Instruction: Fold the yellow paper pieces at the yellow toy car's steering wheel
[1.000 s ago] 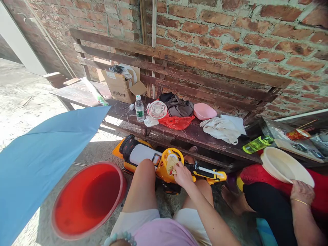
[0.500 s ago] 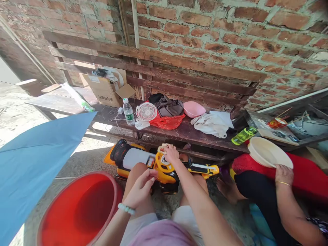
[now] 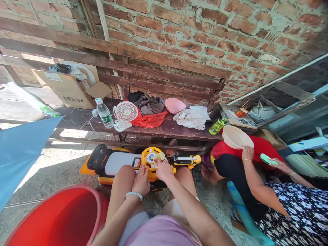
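Observation:
A yellow and black toy ride-on car (image 3: pixel 143 164) stands between my knees on the concrete. My right hand (image 3: pixel 164 171) grips a crumpled pale cloth (image 3: pixel 159 157) against the yellow steering wheel (image 3: pixel 151 157). My left hand (image 3: pixel 140 181), with a white bead bracelet (image 3: pixel 134 195) at the wrist, rests with fingers apart on the toy's side, near a small sticker. To my right, a seated person's hand (image 3: pixel 247 153) touches the rim of a cream plastic basin (image 3: pixel 237 137).
A red plastic tub (image 3: pixel 56 218) fills the bottom left, and a blue umbrella (image 3: pixel 17 150) lies beyond it. A wooden bench (image 3: pixel 166 131) against the brick wall (image 3: pixel 205 30) holds a water bottle (image 3: pixel 104 113), small fan (image 3: pixel 126 111), red bag (image 3: pixel 150 119) and pink bowl (image 3: pixel 175 105).
The view has swung right, bringing a second seated person into sight. My left hand has come down onto the toy, and my right hand with the cloth has moved lower on the wheel.

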A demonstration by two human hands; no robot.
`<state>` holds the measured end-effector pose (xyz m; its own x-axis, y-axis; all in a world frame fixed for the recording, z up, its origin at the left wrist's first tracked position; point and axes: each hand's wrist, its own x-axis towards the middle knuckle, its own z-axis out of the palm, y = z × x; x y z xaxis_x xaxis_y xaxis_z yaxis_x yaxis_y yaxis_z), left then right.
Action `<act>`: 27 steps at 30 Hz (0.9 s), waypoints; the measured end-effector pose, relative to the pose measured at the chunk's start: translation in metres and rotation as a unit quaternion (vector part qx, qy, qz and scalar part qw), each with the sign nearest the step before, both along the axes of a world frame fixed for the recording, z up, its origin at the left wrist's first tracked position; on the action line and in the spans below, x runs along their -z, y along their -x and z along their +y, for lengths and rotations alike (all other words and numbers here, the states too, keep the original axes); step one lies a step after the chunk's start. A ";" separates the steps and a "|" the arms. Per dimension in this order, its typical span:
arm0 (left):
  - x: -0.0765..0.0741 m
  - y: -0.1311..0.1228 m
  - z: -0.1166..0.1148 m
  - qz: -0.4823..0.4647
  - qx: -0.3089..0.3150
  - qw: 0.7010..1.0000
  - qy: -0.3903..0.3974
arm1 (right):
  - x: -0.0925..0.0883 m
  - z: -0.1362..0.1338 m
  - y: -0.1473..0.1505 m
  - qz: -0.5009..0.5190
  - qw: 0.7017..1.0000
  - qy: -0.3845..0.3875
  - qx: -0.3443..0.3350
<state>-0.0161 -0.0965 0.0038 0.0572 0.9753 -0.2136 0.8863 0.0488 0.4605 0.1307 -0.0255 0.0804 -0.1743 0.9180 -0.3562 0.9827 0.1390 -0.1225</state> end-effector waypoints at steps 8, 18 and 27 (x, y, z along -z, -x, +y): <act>-0.011 -0.007 -0.002 0.111 0.041 0.993 0.014 | -0.004 -0.026 -0.011 0.071 0.993 0.064 -0.068; -0.028 -0.003 0.003 0.109 0.063 0.990 0.056 | -0.043 0.048 0.017 0.039 0.977 -0.109 -0.179; -0.040 0.000 0.005 0.101 0.072 0.989 0.084 | 0.001 0.063 0.033 0.055 0.963 -0.030 -0.261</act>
<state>-0.0163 -0.0912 0.0440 0.1323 0.9098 -0.3933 0.9626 -0.0233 0.2699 0.0977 0.0377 0.0799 -0.6506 0.7143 -0.2578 0.7592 0.6202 -0.1975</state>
